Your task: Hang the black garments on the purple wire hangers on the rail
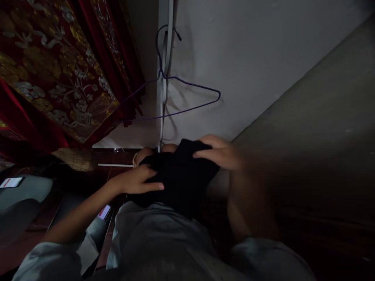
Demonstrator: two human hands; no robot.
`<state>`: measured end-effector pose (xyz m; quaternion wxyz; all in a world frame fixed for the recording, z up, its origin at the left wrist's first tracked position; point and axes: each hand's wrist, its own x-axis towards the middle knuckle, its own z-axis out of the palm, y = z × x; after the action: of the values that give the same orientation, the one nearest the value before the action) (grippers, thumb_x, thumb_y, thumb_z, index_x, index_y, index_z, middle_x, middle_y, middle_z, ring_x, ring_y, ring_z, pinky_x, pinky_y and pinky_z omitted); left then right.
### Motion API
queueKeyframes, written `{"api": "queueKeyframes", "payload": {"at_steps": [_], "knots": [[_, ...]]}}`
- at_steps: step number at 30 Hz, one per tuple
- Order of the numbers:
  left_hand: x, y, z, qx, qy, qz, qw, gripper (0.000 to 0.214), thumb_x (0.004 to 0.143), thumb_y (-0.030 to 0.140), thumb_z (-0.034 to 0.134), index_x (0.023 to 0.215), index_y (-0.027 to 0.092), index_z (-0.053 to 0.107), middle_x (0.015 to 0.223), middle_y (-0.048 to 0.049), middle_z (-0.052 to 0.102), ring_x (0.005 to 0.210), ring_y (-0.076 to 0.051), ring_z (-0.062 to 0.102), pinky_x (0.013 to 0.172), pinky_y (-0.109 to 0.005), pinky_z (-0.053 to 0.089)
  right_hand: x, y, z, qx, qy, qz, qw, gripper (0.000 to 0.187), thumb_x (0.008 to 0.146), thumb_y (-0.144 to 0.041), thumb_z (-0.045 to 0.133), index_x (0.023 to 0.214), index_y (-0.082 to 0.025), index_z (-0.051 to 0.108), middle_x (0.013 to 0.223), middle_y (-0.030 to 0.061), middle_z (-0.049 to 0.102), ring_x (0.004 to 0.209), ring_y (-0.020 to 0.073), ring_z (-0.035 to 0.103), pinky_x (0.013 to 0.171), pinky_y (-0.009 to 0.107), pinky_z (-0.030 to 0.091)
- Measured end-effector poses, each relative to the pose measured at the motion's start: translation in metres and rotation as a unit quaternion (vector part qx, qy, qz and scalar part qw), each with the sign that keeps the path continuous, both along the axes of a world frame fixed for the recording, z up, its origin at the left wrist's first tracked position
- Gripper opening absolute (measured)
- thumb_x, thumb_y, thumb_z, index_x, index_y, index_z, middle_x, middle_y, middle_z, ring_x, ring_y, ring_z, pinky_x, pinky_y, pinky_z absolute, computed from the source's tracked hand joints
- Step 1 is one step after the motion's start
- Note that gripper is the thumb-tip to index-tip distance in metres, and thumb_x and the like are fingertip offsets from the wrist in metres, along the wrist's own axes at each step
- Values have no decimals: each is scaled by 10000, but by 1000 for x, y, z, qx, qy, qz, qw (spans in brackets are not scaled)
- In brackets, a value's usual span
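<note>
A piece of black cloth (183, 177), perhaps a folded garment, lies bunched across my lap. My left hand (139, 181) is at its left side, with the thumb stretched over the fabric and the other fingers partly lost in the dark folds. At the upper right edge, my right hand (218, 152) pinches the cloth between thumb and fingers. My right forearm is blurred. Above both hands, a thin purple clothes hanger (190, 82) with nothing on it hangs by its hook against the wall.
A red drape (58, 66) with gold and silver decoration hangs at the left. Pale cable trunking (162, 93) runs down the white wall (249, 50). A phone (104, 212) and another lit phone (11, 182) lie at the lower left. A woven object (77, 158) sits below the drape.
</note>
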<state>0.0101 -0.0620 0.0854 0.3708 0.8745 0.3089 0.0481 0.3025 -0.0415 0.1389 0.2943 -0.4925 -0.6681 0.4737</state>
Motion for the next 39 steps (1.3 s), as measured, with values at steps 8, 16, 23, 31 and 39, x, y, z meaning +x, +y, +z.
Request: {"api": "queueKeyframes", "payload": {"at_steps": [8, 16, 23, 31, 39], "knots": [[-41, 19, 59, 199, 235, 123, 943, 308, 1003, 456, 579, 1050, 173, 691, 912, -93, 737, 879, -267, 709, 824, -342, 494, -25, 69, 16, 277, 121, -161, 939, 415, 791, -121, 576, 1152, -231, 749, 1135, 47, 743, 997, 218, 710, 836, 342, 581], [-62, 33, 53, 175, 439, 211, 855, 405, 983, 454, 552, 1175, 123, 687, 1137, -199, 735, 1029, -347, 717, 844, -390, 521, -42, 163, -54, 289, 67, -236, 925, 225, 824, -161, 532, 964, -196, 705, 1000, 65, 727, 999, 218, 680, 880, 343, 553], [-73, 50, 41, 193, 233, 275, 913, 292, 951, 422, 563, 847, 166, 655, 857, -85, 704, 774, -212, 650, 725, -301, 458, -4, 138, -48, 280, -57, -260, 922, 490, 797, -310, 692, 500, -214, 314, 531, -39, 264, 529, 87, 289, 498, 261, 218], [-68, 62, 72, 225, 175, 300, 911, 376, 888, 522, 579, 747, 176, 616, 803, -62, 655, 714, -199, 602, 702, -311, 442, 11, 120, -18, 301, -97, -267, 910, 488, 756, -235, 669, 498, -234, 255, 520, -35, 232, 518, 85, 246, 455, 274, 191], [-68, 90, 73, 10, 173, 256, 951, 344, 843, 486, 606, 729, 167, 662, 753, -33, 674, 721, -180, 588, 700, -279, 460, 11, 127, -29, 299, -74, -268, 913, 477, 734, -228, 691, 498, -248, 276, 504, -41, 201, 515, 101, 281, 438, 263, 265]]}}
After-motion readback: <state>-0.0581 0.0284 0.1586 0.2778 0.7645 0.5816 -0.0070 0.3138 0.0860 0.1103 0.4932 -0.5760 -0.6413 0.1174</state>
